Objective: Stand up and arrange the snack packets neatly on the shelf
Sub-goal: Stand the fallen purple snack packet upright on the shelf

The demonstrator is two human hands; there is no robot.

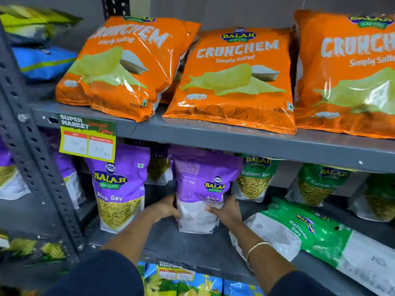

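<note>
Three orange chip bags (233, 77) at twelve o'clock; five purple packets (119, 184) centre to nine; four green packets (254, 178) toward three o'clock.

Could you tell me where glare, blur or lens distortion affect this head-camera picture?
Head view: glare streaks the orange Crunchem packets; the far-left packets and the lying green Ratlami Sev packet are smeared; the shelf edge slants from wide-angle distortion; both hands on the purple Aloo Sev packet look fairly sharp.

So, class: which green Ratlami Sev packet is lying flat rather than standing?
The front green Ratlami Sev packet, right of the right hand, lies flat; the others behind stand upright.
</note>
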